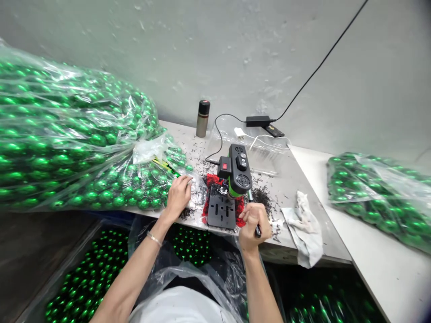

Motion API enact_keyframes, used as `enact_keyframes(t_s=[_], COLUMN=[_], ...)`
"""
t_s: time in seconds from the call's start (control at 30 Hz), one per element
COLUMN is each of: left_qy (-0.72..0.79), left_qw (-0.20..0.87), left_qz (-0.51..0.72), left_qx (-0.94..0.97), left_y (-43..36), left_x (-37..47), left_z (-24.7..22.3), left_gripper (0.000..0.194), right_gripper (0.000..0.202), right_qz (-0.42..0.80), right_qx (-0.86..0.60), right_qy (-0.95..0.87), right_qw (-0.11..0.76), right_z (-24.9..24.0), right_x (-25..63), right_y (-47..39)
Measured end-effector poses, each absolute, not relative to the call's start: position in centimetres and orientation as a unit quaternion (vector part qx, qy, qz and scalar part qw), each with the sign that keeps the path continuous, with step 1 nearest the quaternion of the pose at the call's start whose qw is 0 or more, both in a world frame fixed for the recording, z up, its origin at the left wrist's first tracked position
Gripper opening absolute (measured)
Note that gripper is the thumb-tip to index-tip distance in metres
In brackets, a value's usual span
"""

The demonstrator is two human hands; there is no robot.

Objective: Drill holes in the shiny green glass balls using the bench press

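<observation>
My right hand (255, 224) is wrapped round the black-tipped lever handle (258, 231) of a small bench drill press (239, 170) with a black and green body. Under its head is a slotted black base plate (220, 211), lying over red material. My left hand (179, 195) is at the mouth of a clear plastic bag (148, 148) full of shiny green balls (114, 186). Its fingers are curled together beside the balls; what they hold, if anything, is hidden. Black shavings (261, 197) lie around the machine.
Behind the press stand a flask (202, 119) and a black power adapter (257, 121) with cables. A white cloth (305, 229) hangs over the table's front edge. Another bag of green balls (377, 202) lies at right. Below the edge, more green balls (87, 278) fill plastic-lined containers.
</observation>
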State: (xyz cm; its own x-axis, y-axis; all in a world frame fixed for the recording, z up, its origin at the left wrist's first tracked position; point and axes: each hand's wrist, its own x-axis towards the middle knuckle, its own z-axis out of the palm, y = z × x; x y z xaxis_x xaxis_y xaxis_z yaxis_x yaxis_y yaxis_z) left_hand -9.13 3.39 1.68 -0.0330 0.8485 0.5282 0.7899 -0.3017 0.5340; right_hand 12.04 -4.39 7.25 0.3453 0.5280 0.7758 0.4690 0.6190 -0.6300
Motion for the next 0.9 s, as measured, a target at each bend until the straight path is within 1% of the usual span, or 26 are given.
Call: enact_keyframes(t_s=[0.1, 0.17, 0.23, 0.37, 0.43, 0.47, 0.63, 0.7, 0.77, 0.8, 0.83, 0.9], left_qy=[0.668, 0.692, 0.692, 0.686, 0.691, 0.692, 0.697, 0.702, 0.699, 0.685, 0.656, 0.561], left_qw=[0.039, 0.047, 0.048, 0.044, 0.061, 0.073, 0.114, 0.116, 0.154, 0.205, 0.279, 0.452], left_qz=[0.257, 0.188, 0.169, 0.158, 0.153, 0.154, 0.168, 0.181, 0.249, 0.307, 0.371, 0.474], left_qx=[0.698, 0.695, 0.7, 0.709, 0.704, 0.701, 0.687, 0.679, 0.653, 0.628, 0.595, 0.506], left_y=[7.6, 9.2, 10.0, 10.6, 10.8, 10.9, 11.2, 11.0, 10.4, 9.8, 9.0, 7.2], left_x=[-9.6, -9.6, -9.3, -9.1, -9.1, -9.2, -9.3, -9.3, -9.2, -9.2, -9.0, -8.5], left_z=[3.2, 3.7, 3.7, 3.7, 3.7, 3.7, 4.0, 4.3, 4.6, 4.8, 4.9, 4.8], left_gripper=[0.032, 0.033, 0.037, 0.059, 0.063, 0.061, 0.036, 0.033, 0.035, 0.037, 0.039, 0.043], right_gripper=[0.034, 0.034, 0.033, 0.032, 0.031, 0.03, 0.03, 0.03, 0.03, 0.03, 0.03, 0.029], right_qz=[0.022, 0.02, 0.017, 0.014, 0.014, 0.015, 0.015, 0.013, 0.014, 0.014, 0.015, 0.019], right_qx=[-0.433, -0.43, -0.426, -0.419, -0.417, -0.416, -0.419, -0.418, -0.419, -0.419, -0.42, -0.42], right_qy=[-0.579, -0.584, -0.585, -0.585, -0.586, -0.586, -0.585, -0.592, -0.598, -0.599, -0.598, -0.593], right_qw=[0.69, 0.689, 0.69, 0.695, 0.695, 0.696, 0.695, 0.688, 0.683, 0.682, 0.683, 0.686], right_z=[6.9, 6.8, 6.6, 6.5, 6.5, 6.5, 6.3, 6.3, 6.2, 6.2, 6.2, 6.2], right_x=[12.2, 12.3, 12.3, 12.2, 12.1, 12.1, 12.2, 12.3, 12.4, 12.4, 12.4, 12.4], right_y=[-4.4, -4.4, -4.4, -4.2, -4.2, -4.2, -4.2, -4.3, -4.3, -4.3, -4.3, -4.3])
